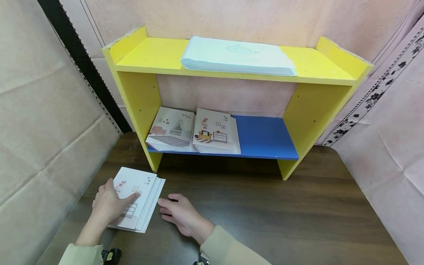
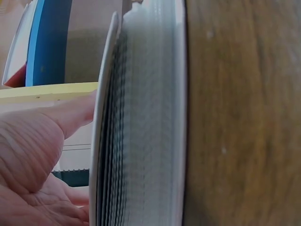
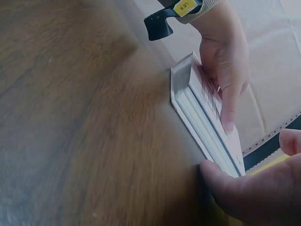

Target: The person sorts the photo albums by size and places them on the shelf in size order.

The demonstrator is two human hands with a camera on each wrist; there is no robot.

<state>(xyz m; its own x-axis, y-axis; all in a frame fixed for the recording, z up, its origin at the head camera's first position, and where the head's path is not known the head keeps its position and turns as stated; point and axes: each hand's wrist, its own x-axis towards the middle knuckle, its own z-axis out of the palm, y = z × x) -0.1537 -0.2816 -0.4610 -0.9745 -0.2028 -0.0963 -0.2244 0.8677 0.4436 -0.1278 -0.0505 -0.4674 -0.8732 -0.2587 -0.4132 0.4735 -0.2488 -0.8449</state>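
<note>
A thick white picture-covered book or small stack of books [image 1: 145,187] lies on the table, its layers staggered along the right edge; I cannot tell whether it is one book or several. My left hand [image 1: 110,202] rests across its left side, the thumb stretched over the cover and the other fingers at the left edge. In the left wrist view, page edges [image 2: 146,117] stand between two covers. My right hand [image 1: 183,217] is beside the right edge, fingers loosely bent and holding nothing. Its thumb [image 3: 218,179] is close to the page edges in the right wrist view; contact is unclear.
A yellow shelf unit [image 1: 135,92] stands behind the hands. Two piles of similar white books, a left pile [image 1: 170,129] and a right pile [image 1: 213,129], lie on its blue board [image 1: 265,136]. A light blue whale-printed packet or cloth [image 1: 238,55] lies on top. Fabric walls enclose the table.
</note>
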